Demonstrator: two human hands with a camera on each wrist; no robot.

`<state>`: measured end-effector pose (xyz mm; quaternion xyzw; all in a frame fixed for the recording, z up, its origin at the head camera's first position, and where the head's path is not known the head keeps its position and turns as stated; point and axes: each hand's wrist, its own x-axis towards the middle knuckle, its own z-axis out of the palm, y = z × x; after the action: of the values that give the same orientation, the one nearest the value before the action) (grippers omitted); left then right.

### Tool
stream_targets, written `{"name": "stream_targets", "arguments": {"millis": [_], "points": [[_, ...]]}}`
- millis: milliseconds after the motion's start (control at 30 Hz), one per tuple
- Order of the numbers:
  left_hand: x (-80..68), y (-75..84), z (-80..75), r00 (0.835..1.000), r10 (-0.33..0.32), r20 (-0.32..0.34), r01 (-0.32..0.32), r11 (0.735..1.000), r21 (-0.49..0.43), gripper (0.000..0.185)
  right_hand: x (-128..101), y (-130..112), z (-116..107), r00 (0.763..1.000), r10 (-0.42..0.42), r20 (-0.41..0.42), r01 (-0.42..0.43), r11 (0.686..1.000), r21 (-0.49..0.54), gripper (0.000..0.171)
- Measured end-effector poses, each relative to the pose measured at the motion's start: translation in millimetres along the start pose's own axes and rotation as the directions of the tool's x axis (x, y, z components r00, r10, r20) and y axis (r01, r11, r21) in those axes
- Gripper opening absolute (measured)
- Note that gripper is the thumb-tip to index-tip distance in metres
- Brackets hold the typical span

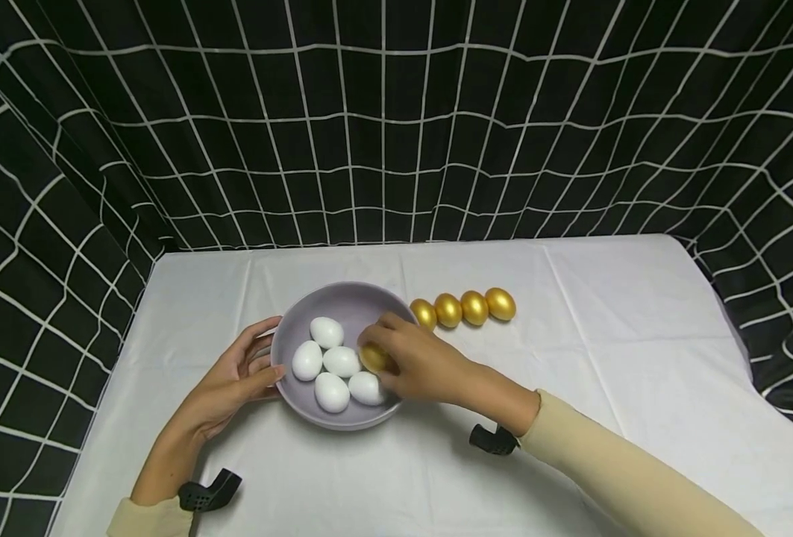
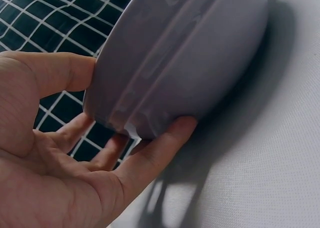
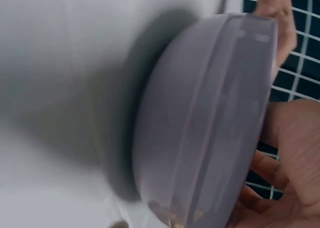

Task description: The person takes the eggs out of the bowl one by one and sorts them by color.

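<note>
A round greyish-purple bowl [image 1: 356, 300] stands on the white cloth with several white eggs [image 1: 331, 392] inside. My left hand [image 1: 240, 373] holds the bowl at its left side; in the left wrist view the thumb [image 2: 75, 73] meets the rim while fingers curve along the outer wall [image 2: 200, 63]. Over the right part of the bowl, my right hand [image 1: 424, 361] pinches a gold egg [image 1: 374, 358] close beside the white ones. The bowl's wall [image 3: 195, 118] hides the egg and fingertips in the right wrist view.
Several gold eggs [image 1: 474, 307] lie in a row just right of the bowl, the leftmost partly behind its rim. White cloth [image 1: 638, 335] covers the table. A black curtain with a white grid [image 1: 396, 142] rises behind and at both sides.
</note>
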<state>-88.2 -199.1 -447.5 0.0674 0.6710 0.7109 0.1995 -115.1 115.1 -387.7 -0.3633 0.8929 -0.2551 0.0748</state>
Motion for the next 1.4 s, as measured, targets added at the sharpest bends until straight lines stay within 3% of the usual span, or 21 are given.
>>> {"name": "stream_targets", "arguments": {"millis": [300, 567, 733, 1000, 1233, 1400], "points": [[-2.4, -0.9, -1.4, 1.000, -0.001, 0.002, 0.001, 1.000, 0.004, 0.080, -9, 7, 7, 0.981, 0.062, -0.184, -0.024, 0.979, 0.202, 0.044], [-4.3, -1.6, -2.5, 1.000, -0.001, 0.003, 0.001, 1.000, 0.002, 0.080, -14, 13, -6, 0.950, 0.125, -0.287, -0.015, 0.933, 0.358, 0.046], [-4.3, -1.6, -2.4, 1.000, -0.010, -0.003, 0.010, 1.000, 0.005, 0.080, -21, 23, -16, 0.927, 0.193, -0.322, -0.027, 0.891, 0.454, 0.049], [-5.3, 0.8, -2.4, 1.000, -0.011, -0.007, 0.011, 1.000, 0.015, 0.080, -33, 44, -26, 0.892, 0.306, -0.333, -0.048, 0.796, 0.603, 0.049], [-6.4, 1.6, -3.1, 1.000, 0.001, -0.003, -0.001, 1.000, 0.019, 0.080, -39, 57, -34, 0.874, 0.361, -0.325, -0.068, 0.754, 0.653, 0.050], [-2.3, 0.4, -0.3, 1.000, -0.001, 0.009, 0.001, 1.000, 0.007, 0.080, -49, 75, -42, 0.852, 0.402, -0.336, -0.095, 0.749, 0.656, 0.050]]}}
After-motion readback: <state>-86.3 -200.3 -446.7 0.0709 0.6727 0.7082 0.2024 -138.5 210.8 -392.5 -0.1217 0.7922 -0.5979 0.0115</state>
